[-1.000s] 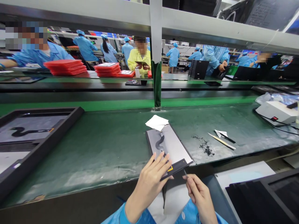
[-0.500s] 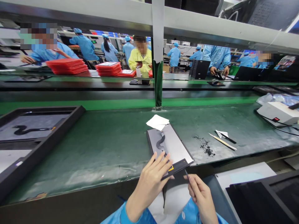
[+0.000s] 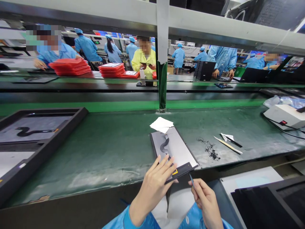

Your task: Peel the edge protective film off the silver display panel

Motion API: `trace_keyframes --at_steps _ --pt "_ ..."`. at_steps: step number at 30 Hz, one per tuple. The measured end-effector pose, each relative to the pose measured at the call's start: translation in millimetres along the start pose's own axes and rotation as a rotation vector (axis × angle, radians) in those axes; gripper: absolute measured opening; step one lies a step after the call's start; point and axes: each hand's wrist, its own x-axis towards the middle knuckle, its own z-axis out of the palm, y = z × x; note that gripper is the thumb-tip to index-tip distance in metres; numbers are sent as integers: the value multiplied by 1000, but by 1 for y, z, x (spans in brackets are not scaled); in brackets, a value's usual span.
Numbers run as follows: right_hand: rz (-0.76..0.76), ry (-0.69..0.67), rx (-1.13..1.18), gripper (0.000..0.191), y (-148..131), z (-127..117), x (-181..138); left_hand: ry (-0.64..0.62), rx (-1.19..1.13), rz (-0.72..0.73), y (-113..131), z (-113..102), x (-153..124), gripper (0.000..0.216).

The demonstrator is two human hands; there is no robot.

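A flat display panel [image 3: 182, 146] with a grey-white back and a dark curved flex cable [image 3: 164, 146] lies at the bench's front edge, its near corner jutting over. My left hand [image 3: 156, 183] rests across its near end, fingers spread on top and thumb by the lower edge, holding it. My right hand [image 3: 205, 197] pinches a slim pointed tool, seemingly tweezers [image 3: 192, 178], with the tip at the panel's near edge. White paper sheets [image 3: 162, 124] touch the panel's far end. Black scraps [image 3: 212, 151] are scattered to its right.
A light-handled craft knife [image 3: 228, 145] and a black pen-like tool [image 3: 233, 141] lie right of the scraps. A dark tray [image 3: 71, 130] with panels stands left; a white box with a cable [image 3: 284, 116] sits right. An upright post [image 3: 162, 89] rises behind. Several co-workers sit beyond.
The tool in my right hand has turned slightly, showing more of its bluish side. My left hand and the panel hold still. The whole view has shifted slightly; co-workers' hands have moved.
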Motion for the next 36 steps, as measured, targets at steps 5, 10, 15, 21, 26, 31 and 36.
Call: trace_keyframes --at_steps 5,10,15,21,26,31,36 --pt "19 -13 22 55 1 -1 0 2 18 3 0 1 0 29" --pt "20 0 51 53 0 -1 0 -9 23 3 0 2 -1 30" --pt "22 19 71 54 1 -1 -1 -2 11 5 0 2 -1 31" --pt "15 51 89 55 -1 -1 -3 -8 16 -5 0 4 -2 31" --pt "7 83 86 56 -1 -3 -3 -12 16 0 0 4 -2 32" --pt "8 96 101 56 -1 -8 -3 -8 52 13 2 3 0 30" --pt "-21 145 121 54 -8 -5 -7 -9 54 14 2 3 0 31"
